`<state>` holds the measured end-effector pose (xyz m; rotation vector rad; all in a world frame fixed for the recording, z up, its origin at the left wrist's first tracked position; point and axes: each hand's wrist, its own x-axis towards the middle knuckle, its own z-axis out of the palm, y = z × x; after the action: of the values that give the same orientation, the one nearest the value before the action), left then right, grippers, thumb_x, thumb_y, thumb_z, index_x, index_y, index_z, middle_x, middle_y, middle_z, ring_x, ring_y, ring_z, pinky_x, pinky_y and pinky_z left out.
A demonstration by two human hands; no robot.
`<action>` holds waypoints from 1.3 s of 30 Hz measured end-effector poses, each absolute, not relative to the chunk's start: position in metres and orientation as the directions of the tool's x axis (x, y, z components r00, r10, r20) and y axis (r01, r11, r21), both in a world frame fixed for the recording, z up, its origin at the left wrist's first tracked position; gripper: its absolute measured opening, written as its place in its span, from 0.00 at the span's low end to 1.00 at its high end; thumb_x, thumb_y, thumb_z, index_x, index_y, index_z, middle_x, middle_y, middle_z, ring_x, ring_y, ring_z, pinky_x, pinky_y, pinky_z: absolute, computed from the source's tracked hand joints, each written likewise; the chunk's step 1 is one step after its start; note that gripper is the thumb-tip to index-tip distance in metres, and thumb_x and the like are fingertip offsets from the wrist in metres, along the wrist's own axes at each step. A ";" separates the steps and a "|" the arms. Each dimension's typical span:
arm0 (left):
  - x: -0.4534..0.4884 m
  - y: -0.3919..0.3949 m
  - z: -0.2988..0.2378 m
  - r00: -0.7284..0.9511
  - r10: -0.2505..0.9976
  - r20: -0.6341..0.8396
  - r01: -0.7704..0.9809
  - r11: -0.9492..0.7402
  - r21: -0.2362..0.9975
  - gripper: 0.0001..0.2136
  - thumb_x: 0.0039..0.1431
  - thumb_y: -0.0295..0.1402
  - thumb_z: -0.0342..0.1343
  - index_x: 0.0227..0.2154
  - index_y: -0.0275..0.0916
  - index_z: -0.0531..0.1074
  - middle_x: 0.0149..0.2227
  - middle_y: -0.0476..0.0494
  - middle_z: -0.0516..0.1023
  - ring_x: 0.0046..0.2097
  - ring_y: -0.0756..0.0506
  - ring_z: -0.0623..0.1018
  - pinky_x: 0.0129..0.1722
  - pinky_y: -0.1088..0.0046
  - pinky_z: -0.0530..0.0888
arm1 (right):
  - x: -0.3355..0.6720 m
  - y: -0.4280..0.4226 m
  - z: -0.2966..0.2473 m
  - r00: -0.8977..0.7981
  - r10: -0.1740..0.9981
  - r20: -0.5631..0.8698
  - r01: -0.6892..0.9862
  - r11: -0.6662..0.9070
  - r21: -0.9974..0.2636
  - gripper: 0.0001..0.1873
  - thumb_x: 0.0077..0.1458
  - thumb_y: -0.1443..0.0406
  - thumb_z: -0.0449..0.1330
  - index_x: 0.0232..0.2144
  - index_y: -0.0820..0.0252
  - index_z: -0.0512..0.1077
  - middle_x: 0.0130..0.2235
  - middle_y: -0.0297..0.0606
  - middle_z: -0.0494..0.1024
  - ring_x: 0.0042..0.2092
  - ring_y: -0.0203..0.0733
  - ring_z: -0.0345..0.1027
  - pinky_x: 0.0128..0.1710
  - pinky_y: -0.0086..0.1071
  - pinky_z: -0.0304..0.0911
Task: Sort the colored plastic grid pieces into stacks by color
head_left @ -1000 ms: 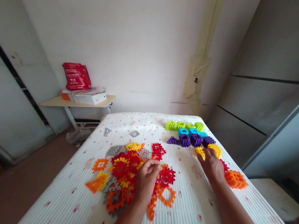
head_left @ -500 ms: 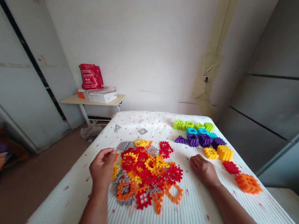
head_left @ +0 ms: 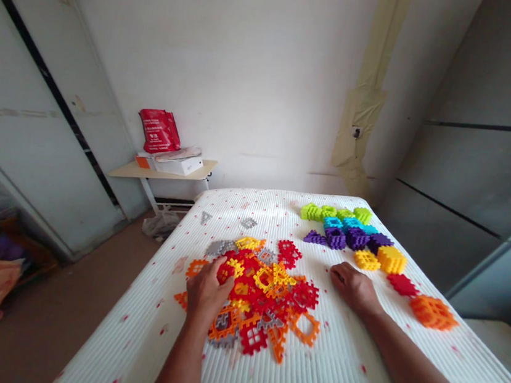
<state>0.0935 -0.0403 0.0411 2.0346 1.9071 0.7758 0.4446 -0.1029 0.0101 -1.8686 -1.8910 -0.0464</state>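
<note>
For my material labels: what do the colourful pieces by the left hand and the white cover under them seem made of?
Pieces: probably rigid moulded plastic, slightly glossy; uniform bright colours, crisp notched edges. Cover: seemingly fabric, matte; fine parallel ribs.

Back wall [head_left: 250, 79]: was white, scuffed low down.
Tape strip [head_left: 363, 105]: tan, ran down the wall right of centre.
Left doors [head_left: 19, 144]: grey, tall.
Right panels [head_left: 472, 168]: grey.
Side table [head_left: 164, 173]: stood against the wall, carrying a red bag [head_left: 158, 130] and a white box [head_left: 179, 163].
Floor [head_left: 84, 295]: brown.
Bed [head_left: 135, 338]: white ribbed cover, red flecks.
Light: soft, even.
</note>
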 end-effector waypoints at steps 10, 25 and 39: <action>0.078 -0.020 0.024 -0.165 0.907 0.389 0.721 -0.158 0.675 0.22 0.49 0.36 0.51 0.47 0.35 0.68 0.48 0.36 0.73 0.49 0.40 0.72 0.52 0.63 0.67 | 0.445 -0.103 0.011 0.044 0.942 0.333 0.951 0.063 -0.304 0.17 0.57 0.61 0.44 0.32 0.58 0.72 0.35 0.40 0.75 0.35 0.38 0.69 0.36 0.29 0.61; 0.090 -0.035 0.037 0.040 0.929 0.368 0.914 -0.182 0.361 0.16 0.52 0.35 0.51 0.44 0.44 0.72 0.46 0.44 0.76 0.49 0.41 0.71 0.53 0.57 0.58 | 0.445 -0.105 0.013 0.048 0.940 0.338 0.951 0.060 -0.302 0.17 0.57 0.61 0.44 0.32 0.58 0.72 0.35 0.40 0.75 0.35 0.38 0.69 0.34 0.29 0.62; 0.094 -0.043 0.040 0.074 0.949 0.305 0.950 -0.160 0.267 0.20 0.55 0.26 0.46 0.52 0.45 0.66 0.49 0.44 0.73 0.51 0.43 0.69 0.50 0.61 0.61 | 0.297 -0.097 0.058 -0.396 0.840 0.371 0.827 0.502 -0.254 0.10 0.52 0.60 0.58 0.34 0.56 0.76 0.57 0.42 0.63 0.56 0.51 0.54 0.52 0.47 0.54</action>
<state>0.0943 -0.0431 0.0399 2.3035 2.0372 0.6516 0.2973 -0.0970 0.0576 -1.3716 -2.2978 0.0388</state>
